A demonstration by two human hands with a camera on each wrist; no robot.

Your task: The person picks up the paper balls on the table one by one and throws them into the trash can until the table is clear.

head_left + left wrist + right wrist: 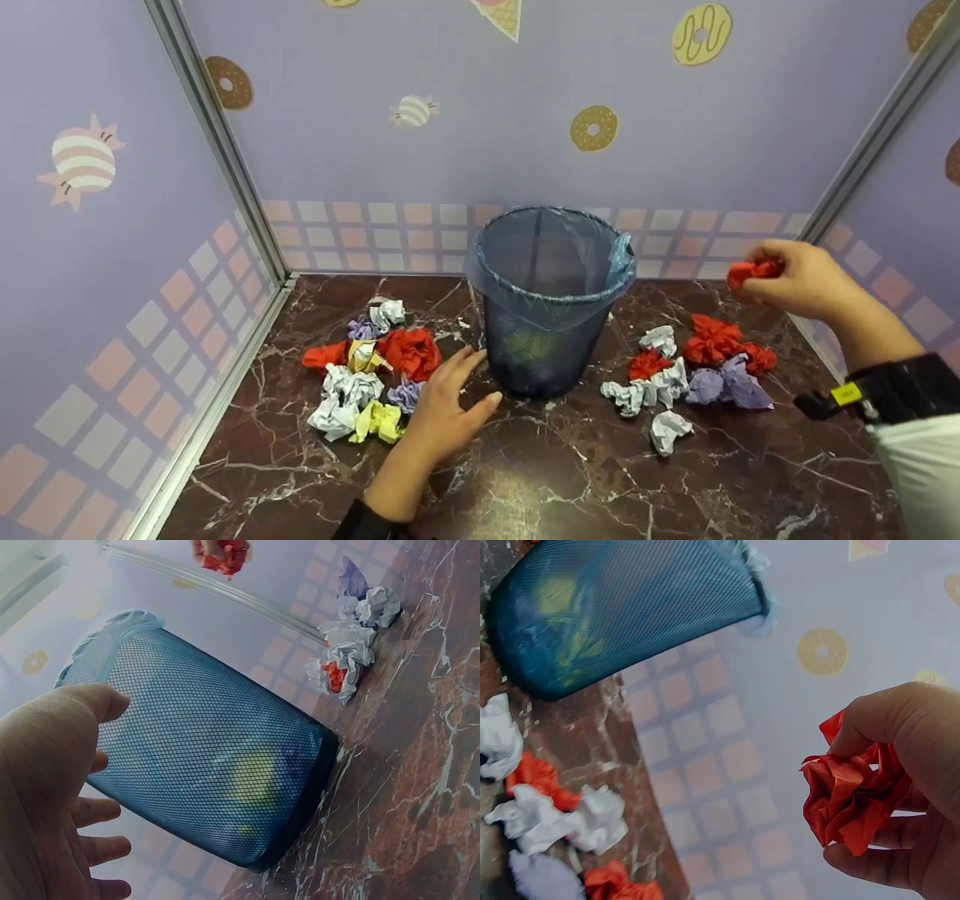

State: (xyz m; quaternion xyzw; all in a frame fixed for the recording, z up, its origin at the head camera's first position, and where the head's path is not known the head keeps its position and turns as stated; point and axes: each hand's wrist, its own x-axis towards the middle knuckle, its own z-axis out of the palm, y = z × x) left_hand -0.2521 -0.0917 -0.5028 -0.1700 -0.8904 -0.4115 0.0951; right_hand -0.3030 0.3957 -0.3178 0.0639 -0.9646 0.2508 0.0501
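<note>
Right hand (799, 279) pinches crumpled red paper (752, 271).

Lilac walls (450, 112) with donut and candy prints, checkered base band; dark marble floor (570, 480).

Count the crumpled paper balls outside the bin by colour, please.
Red balls: 6, one of them in the right hand
White balls: 7
Purple balls: 4
Yellow balls: 2
Total: 19, roughly, since the piles overlap.
</note>
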